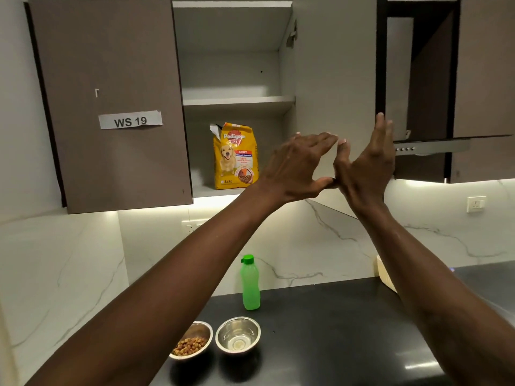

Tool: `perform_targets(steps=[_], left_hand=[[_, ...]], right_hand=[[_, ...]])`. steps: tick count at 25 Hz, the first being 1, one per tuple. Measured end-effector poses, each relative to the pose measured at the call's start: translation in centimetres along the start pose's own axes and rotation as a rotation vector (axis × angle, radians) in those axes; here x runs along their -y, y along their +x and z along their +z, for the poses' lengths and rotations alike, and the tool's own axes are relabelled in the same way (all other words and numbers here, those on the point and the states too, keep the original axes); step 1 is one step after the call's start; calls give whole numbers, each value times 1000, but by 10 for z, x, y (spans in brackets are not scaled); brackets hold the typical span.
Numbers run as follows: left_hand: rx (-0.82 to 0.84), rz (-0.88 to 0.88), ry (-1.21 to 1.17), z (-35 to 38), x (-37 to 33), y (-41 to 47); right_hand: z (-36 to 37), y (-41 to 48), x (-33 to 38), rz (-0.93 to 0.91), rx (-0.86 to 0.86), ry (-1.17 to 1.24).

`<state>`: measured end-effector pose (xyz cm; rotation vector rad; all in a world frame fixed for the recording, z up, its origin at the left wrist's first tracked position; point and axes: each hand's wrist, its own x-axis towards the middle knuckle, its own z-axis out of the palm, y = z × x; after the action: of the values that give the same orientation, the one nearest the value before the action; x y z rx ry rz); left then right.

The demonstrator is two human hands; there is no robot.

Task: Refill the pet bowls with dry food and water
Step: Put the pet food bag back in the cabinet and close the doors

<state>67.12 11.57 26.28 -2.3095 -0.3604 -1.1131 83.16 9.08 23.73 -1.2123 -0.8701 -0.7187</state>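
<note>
A yellow dog food bag stands upright on the lower shelf of the open wall cabinet, its top torn open. My left hand and my right hand are both raised in front of the open cabinet door, fingers spread, holding nothing; their thumbs meet near the door's lower part. On the black counter below, a steel bowl holds brown kibble, partly hidden by my left forearm. Beside it a second steel bowl holds what looks like clear water. A green bottle with its cap on stands behind the bowls.
The closed left cabinet door carries a label reading WS 19. The upper cabinet shelf is bare. A range hood juts out at right. A wall socket sits on the marble backsplash. A pale object rests behind my right forearm.
</note>
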Motion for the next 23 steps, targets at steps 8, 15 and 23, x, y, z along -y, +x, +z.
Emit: perform_targets(steps=[8, 15, 23], left_hand=[[-38, 13, -49, 13, 19, -17], [-79, 15, 52, -6, 61, -59], [-85, -117, 187, -16, 131, -117]], right_hand=[[11, -25, 32, -71, -1, 12], [50, -61, 70, -260, 43, 179], [119, -102, 104, -366, 157, 216]])
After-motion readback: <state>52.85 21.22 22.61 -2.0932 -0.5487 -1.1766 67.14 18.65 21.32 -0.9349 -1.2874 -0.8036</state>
